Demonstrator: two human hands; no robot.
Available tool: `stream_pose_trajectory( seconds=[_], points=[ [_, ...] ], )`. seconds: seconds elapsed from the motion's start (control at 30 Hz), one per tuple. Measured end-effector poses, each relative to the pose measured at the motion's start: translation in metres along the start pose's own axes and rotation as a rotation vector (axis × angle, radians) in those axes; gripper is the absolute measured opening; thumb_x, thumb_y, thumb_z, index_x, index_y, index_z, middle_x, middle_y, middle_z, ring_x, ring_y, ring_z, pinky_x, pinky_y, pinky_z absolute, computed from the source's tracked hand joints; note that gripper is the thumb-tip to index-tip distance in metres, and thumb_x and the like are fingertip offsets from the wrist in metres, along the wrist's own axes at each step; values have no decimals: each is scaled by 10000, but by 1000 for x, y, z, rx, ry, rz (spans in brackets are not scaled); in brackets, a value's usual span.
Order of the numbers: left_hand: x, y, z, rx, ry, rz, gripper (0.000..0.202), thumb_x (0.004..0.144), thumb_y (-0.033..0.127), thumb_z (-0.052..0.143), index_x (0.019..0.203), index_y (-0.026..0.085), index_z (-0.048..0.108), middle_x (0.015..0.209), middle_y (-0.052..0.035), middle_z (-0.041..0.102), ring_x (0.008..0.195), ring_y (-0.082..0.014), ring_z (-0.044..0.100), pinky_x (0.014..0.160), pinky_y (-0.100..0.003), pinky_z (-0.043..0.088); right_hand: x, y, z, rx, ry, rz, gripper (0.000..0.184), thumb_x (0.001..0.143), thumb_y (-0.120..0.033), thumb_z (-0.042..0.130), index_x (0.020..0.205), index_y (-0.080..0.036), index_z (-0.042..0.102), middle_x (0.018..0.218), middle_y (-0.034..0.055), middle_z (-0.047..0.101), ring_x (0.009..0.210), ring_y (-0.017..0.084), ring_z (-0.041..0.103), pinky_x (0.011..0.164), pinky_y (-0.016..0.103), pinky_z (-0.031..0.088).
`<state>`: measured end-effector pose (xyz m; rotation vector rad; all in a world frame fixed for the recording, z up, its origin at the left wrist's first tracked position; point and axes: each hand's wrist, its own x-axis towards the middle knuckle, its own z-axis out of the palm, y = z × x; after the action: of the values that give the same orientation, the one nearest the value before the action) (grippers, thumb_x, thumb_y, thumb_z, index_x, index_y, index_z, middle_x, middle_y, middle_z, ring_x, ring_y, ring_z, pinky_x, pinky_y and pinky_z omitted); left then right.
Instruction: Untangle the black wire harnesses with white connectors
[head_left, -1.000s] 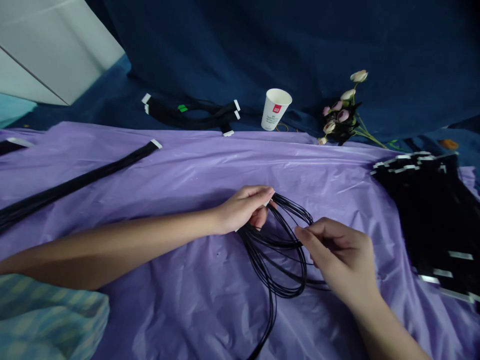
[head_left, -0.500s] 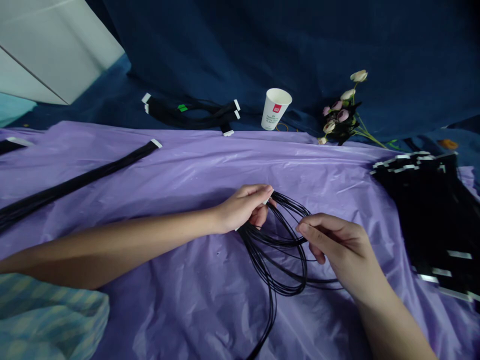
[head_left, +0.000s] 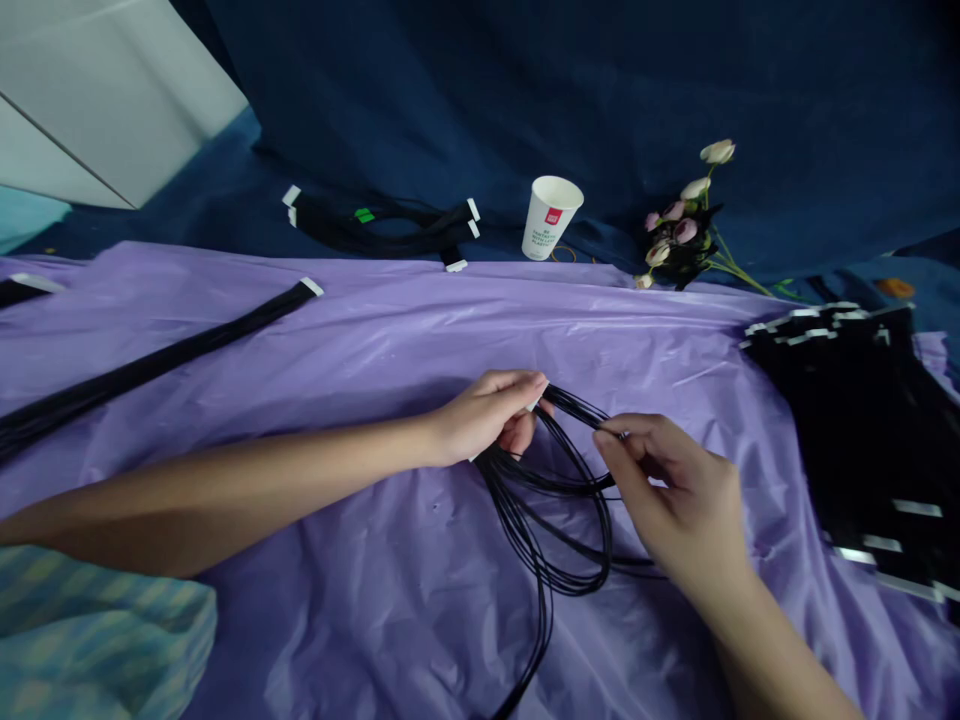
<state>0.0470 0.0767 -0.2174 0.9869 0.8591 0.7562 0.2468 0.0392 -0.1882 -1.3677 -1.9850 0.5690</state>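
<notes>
A looped bundle of thin black wires (head_left: 551, 570) with white end connectors hangs between my hands over the purple sheet. My left hand (head_left: 499, 412) is closed around the connector end; a white connector (head_left: 534, 403) shows at the thumb tip and another white edge below the palm. To the right, my right hand (head_left: 667, 480) pinches the upper wires between thumb and index finger. Part of the bundle passes behind the right hand, and a tail runs down to the bottom edge.
Purple plastic sheet (head_left: 420, 340) covers the work surface. Black cables with white connectors (head_left: 180, 350) lie at left, more cables (head_left: 382, 230) at the back. A paper cup (head_left: 551, 220) and artificial flowers (head_left: 679, 235) stand behind. Many dark cables are piled (head_left: 862, 430) at right.
My right hand has risen slightly and now pinches the upper wires, with its fingers turned more upward. The left hand keeps its place on the connector end.
</notes>
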Motion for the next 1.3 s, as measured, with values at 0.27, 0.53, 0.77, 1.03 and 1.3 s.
stream_pose_trajectory(
  seconds=[0.27, 0.53, 0.77, 1.03, 1.3],
  points=[
    [0, -1, -1, 3, -86, 4, 349, 975, 387, 394, 804, 136, 565, 431, 32, 498, 384, -70, 420, 428, -171, 331, 0, 4, 11, -308, 130, -388, 43, 875, -180, 639, 914, -171, 653, 677, -23, 658, 524, 75, 587, 532, 201, 438],
    [0, -2, -1, -15, -80, -18, 356, 974, 393, 401, 798, 135, 571, 421, 37, 479, 376, -70, 417, 421, -170, 327, 3, 8, 19, -432, 153, -471, 28, 878, -171, 635, 852, -164, 631, 642, -23, 665, 496, 89, 586, 546, 236, 417],
    [1, -2, -1, -15, -75, -12, 350, 973, 385, 403, 802, 135, 578, 423, 34, 486, 376, -71, 422, 427, -173, 336, 3, 8, 17, -437, 144, -464, 53, 851, -178, 672, 885, -165, 634, 644, -32, 646, 488, 85, 553, 540, 240, 409],
    [4, 0, -3, -43, 41, -1, 388, 957, 452, 395, 805, 139, 566, 418, 29, 487, 368, -75, 392, 417, -179, 287, 0, -4, -5, -108, 116, -133, 153, 798, -235, 708, 921, -180, 636, 730, -5, 593, 560, 97, 523, 570, 244, 455],
    [6, 0, -6, -128, 88, -23, 373, 965, 440, 398, 811, 141, 560, 422, 27, 490, 367, -76, 420, 409, -178, 279, -2, -10, -24, 112, -5, 99, 202, 808, -275, 682, 654, -176, 596, 570, -21, 531, 496, 87, 478, 467, 209, 388]
  ],
)
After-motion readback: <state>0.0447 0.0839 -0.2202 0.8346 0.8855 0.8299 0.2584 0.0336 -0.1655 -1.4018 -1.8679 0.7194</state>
